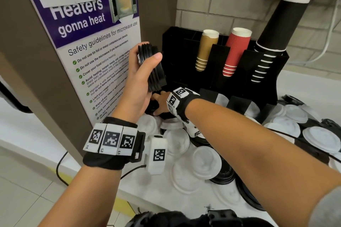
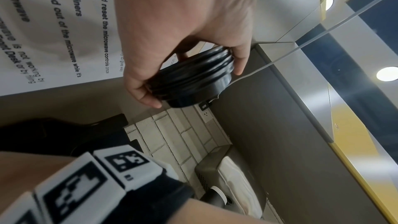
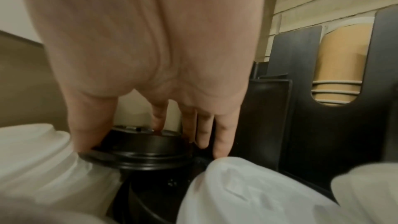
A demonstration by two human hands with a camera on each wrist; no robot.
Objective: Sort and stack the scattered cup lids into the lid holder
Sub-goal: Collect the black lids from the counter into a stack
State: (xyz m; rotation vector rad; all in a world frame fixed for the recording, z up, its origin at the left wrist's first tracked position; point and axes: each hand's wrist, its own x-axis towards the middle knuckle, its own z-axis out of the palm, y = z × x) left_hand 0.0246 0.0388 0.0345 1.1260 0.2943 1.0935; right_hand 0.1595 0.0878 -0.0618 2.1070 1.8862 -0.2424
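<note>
My left hand point(image 1: 142, 86) grips a stack of black lids point(image 1: 152, 66), raised beside the poster point(image 1: 88, 46) reading "Heaters gonna heat". My right hand point(image 3: 150, 54), fingertips partly hidden, pinches one black lid point(image 3: 137, 152) among white lids point(image 1: 204, 164) at the counter's point(image 1: 156, 199) back-left, before the lid holder point(image 1: 217, 79).

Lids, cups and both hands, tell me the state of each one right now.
Left hand: raised, gripping the black lid stack.
Black lid stack: nested, held on edge.
Right hand: thumb and fingers on the black lid.
Black lid: resting on the pile.
White lids: scattered loose.
Red cups: stacked upside down in the holder.
</note>
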